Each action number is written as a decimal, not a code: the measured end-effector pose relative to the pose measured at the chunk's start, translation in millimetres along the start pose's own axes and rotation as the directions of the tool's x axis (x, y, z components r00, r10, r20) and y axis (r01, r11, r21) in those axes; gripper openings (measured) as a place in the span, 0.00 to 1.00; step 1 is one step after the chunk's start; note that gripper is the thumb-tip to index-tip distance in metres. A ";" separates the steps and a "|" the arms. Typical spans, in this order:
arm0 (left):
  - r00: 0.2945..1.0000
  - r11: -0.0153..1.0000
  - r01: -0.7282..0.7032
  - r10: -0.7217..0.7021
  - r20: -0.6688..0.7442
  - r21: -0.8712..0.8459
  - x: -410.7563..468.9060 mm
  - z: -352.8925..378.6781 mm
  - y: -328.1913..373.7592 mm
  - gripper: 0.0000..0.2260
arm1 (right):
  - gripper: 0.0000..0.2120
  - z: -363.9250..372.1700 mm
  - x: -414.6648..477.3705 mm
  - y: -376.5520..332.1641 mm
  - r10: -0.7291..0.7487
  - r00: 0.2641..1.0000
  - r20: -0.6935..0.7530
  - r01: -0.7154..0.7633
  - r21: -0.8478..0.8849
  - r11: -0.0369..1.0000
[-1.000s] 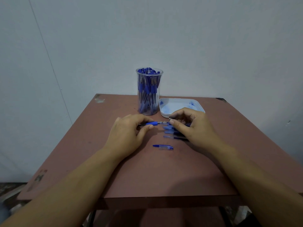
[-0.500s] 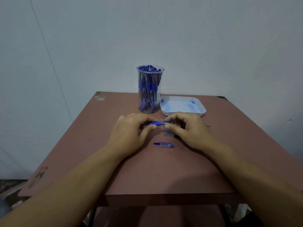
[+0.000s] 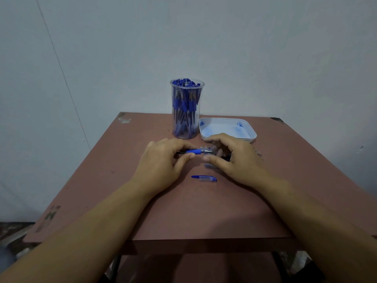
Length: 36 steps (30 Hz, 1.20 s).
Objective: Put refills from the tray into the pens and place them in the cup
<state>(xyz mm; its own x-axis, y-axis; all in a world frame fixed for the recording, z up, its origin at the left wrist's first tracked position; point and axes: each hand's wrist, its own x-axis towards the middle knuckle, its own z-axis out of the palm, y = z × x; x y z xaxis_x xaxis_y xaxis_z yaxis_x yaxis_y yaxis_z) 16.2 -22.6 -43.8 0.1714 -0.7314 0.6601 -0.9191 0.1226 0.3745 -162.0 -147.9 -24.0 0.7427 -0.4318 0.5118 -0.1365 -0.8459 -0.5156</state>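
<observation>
Reddish-brown board is all the table offers, smooth and without a lip. The loose cap lying nearest me, just short of my hands, could skate toward the near edge if a wrist brushes it. Beyond it my left hand pinches the pen at its blue grip, thumb under and fingers over, holding it level above the table. My right hand curls round the tip end, but those fingers are blurred, so I cannot tell how firmly they bite. The main danger, as I judge it, is here: if the parts meet askew, the refill may bend or jam. A slipped pinch would also drop the small tip piece among the blue pen parts half hidden under my right palm. To the right of that hand lies a row of thin rods, refills I judge, which a sweep of my hand could scatter. Farther off, the cup stands tall, narrow and packed with pens, just beside the tray on its right. Forcing another pen in could tip it.
</observation>
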 end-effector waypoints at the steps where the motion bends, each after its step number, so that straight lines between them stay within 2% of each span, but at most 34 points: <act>1: 1.000 1.000 -0.001 0.001 0.003 -0.003 0.0 0.1 0.2 0.07 | 0.12 -0.2 0.3 -0.3 -0.011 1.000 -0.003 0.011 0.001 1.000; 4: 1.000 1.000 -0.004 0.004 0.009 -0.007 -0.8 -0.6 1.1 0.07 | 0.06 0.4 1.2 -0.2 -0.047 0.999 0.008 0.047 -0.038 0.998; 6: 1.000 1.000 -0.004 0.004 0.013 -0.006 -0.9 -0.4 2.2 0.07 | 0.13 0.7 0.5 0.0 -0.030 0.999 0.013 0.030 -0.023 0.999; 8: 1.000 1.000 -0.003 0.003 0.006 -0.012 -0.1 0.3 2.5 0.07 | 0.15 0.9 0.1 0.7 -0.001 1.000 0.011 0.001 0.016 1.000; 13: 1.000 1.000 -0.006 0.006 0.008 -0.023 0.2 0.8 0.6 0.07 | 0.05 2.0 2.1 1.3 -0.061 0.998 -0.015 0.060 -0.033 0.998; 15: 1.000 1.000 -0.006 0.006 0.010 -0.018 -0.5 0.7 2.0 0.07 | 0.09 1.7 1.3 0.5 -0.040 0.999 -0.013 0.040 -0.021 0.999; 19: 1.000 1.000 0.012 -0.012 -0.005 -0.024 -0.9 0.9 2.5 0.08 | 0.11 1.1 -0.4 -0.8 -0.036 0.999 -0.020 0.036 0.012 0.999; 22: 1.000 1.000 0.008 -0.008 0.001 -0.026 -0.7 0.6 2.4 0.08 | 0.04 1.4 0.8 -0.9 -0.072 0.997 -0.027 0.071 -0.028 0.997; 24: 1.000 1.000 0.001 -0.001 -0.001 -0.027 -0.9 0.0 3.1 0.07 | 0.06 1.7 1.0 -2.2 -0.072 0.997 -0.029 0.071 -0.044 0.997; 29: 1.000 1.000 -0.028 0.028 -0.011 -0.005 -1.2 -0.9 2.1 0.06 | 0.12 2.0 0.4 -4.7 -0.016 0.999 0.035 0.018 -0.041 0.999; 34: 0.999 0.999 -0.041 0.042 -0.032 0.016 -1.3 -0.9 3.6 0.06 | 0.09 0.8 0.1 -7.6 0.044 0.997 0.064 -0.044 0.003 0.999; 36: 1.000 1.000 -0.004 0.005 -0.030 0.024 -1.1 -0.9 3.1 0.05 | 0.08 -1.5 -1.1 -5.4 0.086 0.991 0.099 -0.087 0.004 0.996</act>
<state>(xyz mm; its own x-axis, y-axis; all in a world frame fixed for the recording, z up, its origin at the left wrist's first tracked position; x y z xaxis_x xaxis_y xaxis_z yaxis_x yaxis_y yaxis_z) 13.5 -20.8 -42.8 0.1775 -0.7105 0.6809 -0.9279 0.1096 0.3563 -163.1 -143.3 -20.7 0.7893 -0.4702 0.3949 -0.1985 -0.8039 -0.5606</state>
